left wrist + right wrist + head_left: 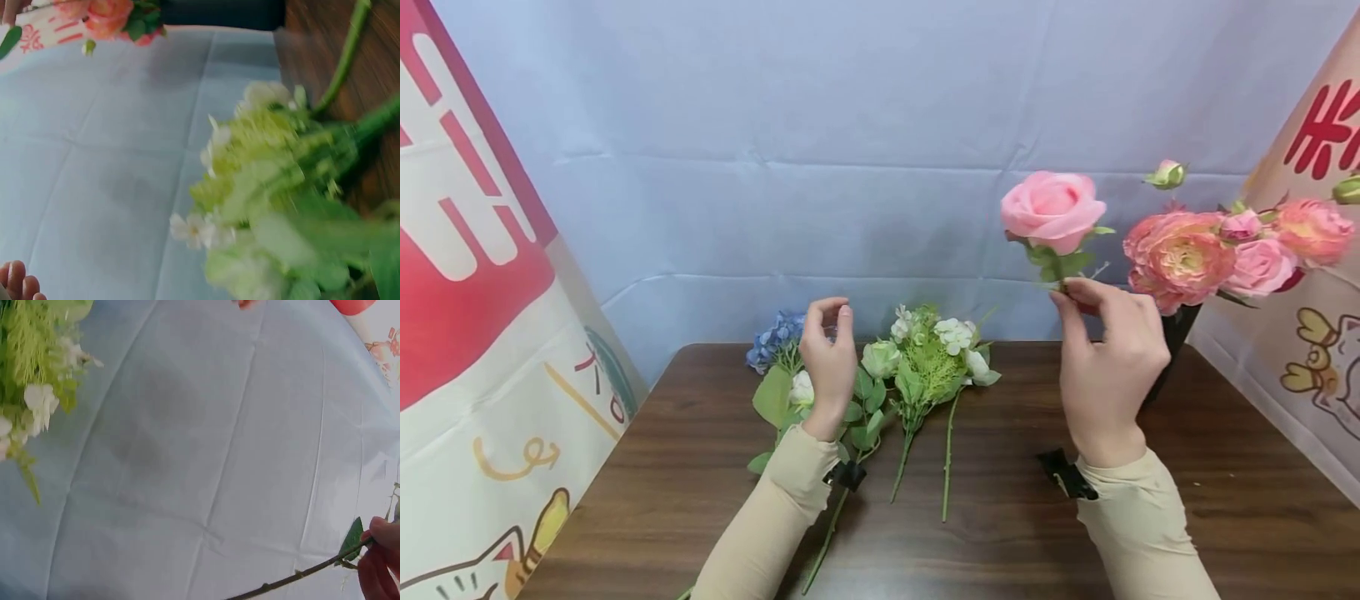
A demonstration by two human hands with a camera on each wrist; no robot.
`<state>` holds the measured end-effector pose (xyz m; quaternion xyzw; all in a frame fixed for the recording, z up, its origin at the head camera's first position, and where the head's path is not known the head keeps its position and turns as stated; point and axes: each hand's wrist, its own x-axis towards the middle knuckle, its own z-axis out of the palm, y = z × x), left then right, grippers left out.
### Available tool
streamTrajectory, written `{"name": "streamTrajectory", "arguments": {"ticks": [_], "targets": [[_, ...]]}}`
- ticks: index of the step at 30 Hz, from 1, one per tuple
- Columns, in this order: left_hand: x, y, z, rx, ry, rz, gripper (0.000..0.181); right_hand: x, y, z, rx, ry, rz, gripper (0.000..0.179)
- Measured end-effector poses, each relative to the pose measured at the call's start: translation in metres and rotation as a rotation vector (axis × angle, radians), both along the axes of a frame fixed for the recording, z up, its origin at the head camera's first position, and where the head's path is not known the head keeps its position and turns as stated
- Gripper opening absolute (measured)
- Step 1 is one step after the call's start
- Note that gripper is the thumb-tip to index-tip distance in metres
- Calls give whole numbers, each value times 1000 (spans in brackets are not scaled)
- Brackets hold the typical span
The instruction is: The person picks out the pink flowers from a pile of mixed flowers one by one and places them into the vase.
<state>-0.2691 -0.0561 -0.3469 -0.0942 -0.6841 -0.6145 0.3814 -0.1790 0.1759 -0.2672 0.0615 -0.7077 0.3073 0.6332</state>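
Note:
My right hand point(1112, 358) pinches the stem of a pink rose point(1052, 210) just under its bloom, holding it up to the left of the vase. In the right wrist view the thorny stem point(297, 575) runs from the fingertips point(378, 534) toward the lower left. My left hand point(831, 358) is raised over the loose flowers, its fingers loosely curled with nothing in them. Behind and beside it lie a blue hydrangea point(777, 340), a pale green rose point(882, 358) and a green-and-white spray point(934, 367).
A black vase point(1176, 337) stands at the table's back right, holding coral and pink flowers point(1183, 254). The brown wooden table point(1000, 517) meets a pale blue cloth backdrop point(865, 125). Printed cloths point(467, 333) hang at both sides.

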Motion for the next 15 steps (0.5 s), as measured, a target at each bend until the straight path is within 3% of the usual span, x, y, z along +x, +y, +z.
{"name": "streamTrajectory", "arguments": {"ticks": [8, 15], "targets": [[-4, -29, -7, -34, -23, 57, 29, 7, 26, 1, -87, 57, -112, 31], [-6, -47, -17, -87, -78, 102, 24, 13, 51, 7, -166, 38, -240, 39]]}}
